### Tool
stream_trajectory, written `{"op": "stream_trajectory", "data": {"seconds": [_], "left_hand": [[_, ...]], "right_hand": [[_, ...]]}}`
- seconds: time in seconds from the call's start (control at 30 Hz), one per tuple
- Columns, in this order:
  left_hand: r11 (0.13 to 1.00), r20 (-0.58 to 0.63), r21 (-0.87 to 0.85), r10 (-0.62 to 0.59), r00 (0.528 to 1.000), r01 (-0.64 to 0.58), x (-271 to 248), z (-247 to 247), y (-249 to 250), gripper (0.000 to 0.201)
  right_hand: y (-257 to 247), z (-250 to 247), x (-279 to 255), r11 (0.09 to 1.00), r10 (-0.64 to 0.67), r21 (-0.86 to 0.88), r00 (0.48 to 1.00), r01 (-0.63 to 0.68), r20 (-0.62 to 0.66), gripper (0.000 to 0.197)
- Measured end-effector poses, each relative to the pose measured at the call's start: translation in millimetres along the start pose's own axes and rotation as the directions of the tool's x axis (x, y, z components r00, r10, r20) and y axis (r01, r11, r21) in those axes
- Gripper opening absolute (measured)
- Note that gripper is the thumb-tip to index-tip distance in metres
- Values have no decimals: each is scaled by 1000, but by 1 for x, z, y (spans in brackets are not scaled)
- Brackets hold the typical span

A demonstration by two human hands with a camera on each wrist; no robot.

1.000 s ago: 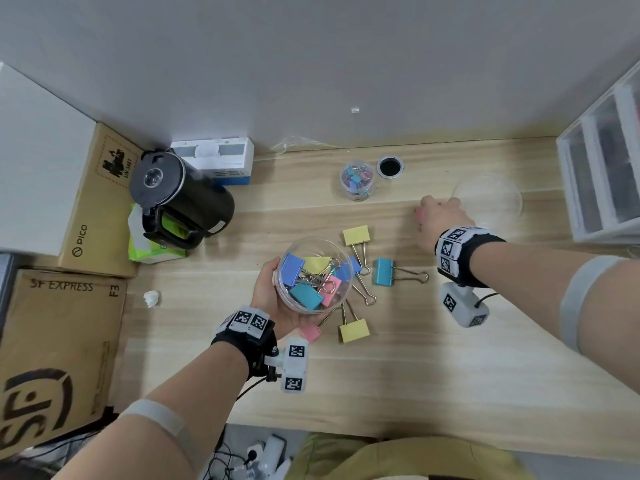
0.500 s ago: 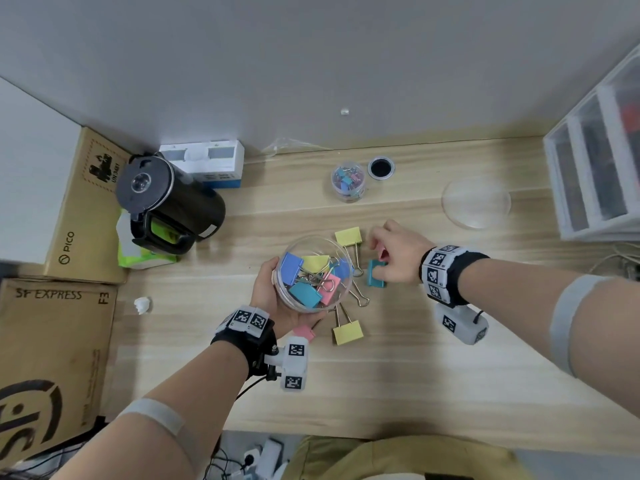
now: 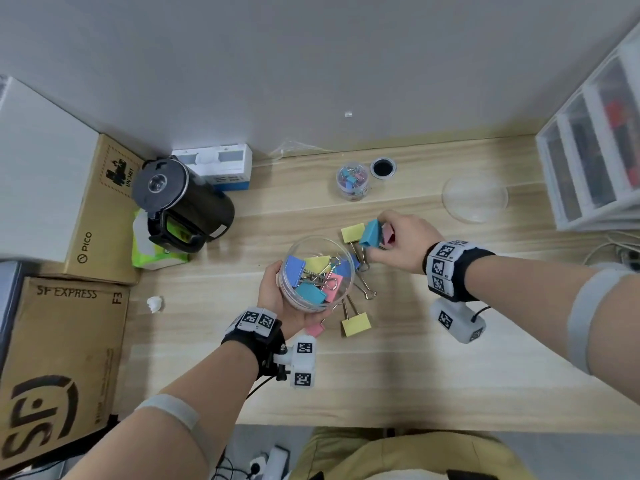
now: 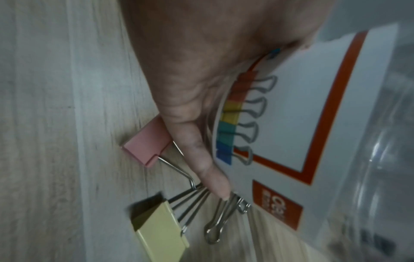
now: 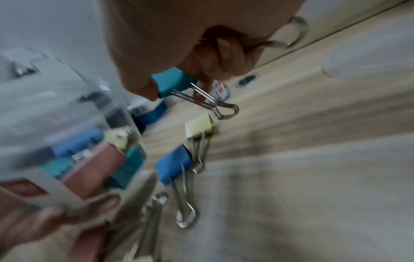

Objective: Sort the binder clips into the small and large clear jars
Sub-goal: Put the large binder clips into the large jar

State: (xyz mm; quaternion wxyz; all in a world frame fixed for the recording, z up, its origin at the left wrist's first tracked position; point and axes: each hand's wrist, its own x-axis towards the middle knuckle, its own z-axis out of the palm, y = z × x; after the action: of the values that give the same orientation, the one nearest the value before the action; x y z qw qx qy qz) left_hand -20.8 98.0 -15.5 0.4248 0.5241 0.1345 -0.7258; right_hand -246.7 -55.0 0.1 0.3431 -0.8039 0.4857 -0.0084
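Since half a second ago, the teal clip point(image 3: 370, 233) has been lifted off the tabletop point(image 3: 415, 358) by the right hand point(image 3: 403, 242), which is now raised and carried a little farther from the body; a pink clip point(image 3: 388, 234) is also seen tucked in the same hand, just behind the teal one. A second ago that hand was out near the clear lid point(image 3: 474, 195). The large jar point(image 3: 317, 273) has been kept in the same place by the left hand point(image 3: 277, 299).

The teal clip is pinched between the thumb and curled fingers of the right hand, its wire handles hanging free in the right wrist view point(image 5: 177, 83). It is held just right of and beyond the jar's mouth, above the yellow clip point(image 3: 352, 233) lying on the tabletop.

The jar is cupped from below and from the left, the left hand's fingers being wrapped round its wall; blue, yellow, pink and teal clips are seen inside. A blue clip point(image 5: 174, 163) lies between the jar and the right hand. A second yellow clip point(image 3: 356, 323) and another pink clip point(image 4: 146, 147) lie just beside the left hand, on its near side. The small jar point(image 3: 352, 181), holding small clips, stands well beyond both hands, beside its black cap point(image 3: 382, 167).
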Motion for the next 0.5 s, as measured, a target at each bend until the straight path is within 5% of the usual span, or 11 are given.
{"op": "stream_trajectory", "data": {"seconds": [0.1,0.2,0.33,0.5], "left_hand": [[1000,-29,-22,17,999,-17,-3,9,1,77],[999,-41,15,39,998,-38,-6,25,3,76],[998,36,0,61,997,-61,-13,48,4,63],[994,20,90,67,998,-68,-9,51,4,59]], "right_hand": [[-36,-27,-4,980,-136,141,990,141,-48,49],[-73,-38,-8,964,-267,24,964,266,20,49],[-99,-30,-11,946,-245,-209,969,248,37,49],[-106,-19,-15,918,-356,-108,913,381,200,47]]}}
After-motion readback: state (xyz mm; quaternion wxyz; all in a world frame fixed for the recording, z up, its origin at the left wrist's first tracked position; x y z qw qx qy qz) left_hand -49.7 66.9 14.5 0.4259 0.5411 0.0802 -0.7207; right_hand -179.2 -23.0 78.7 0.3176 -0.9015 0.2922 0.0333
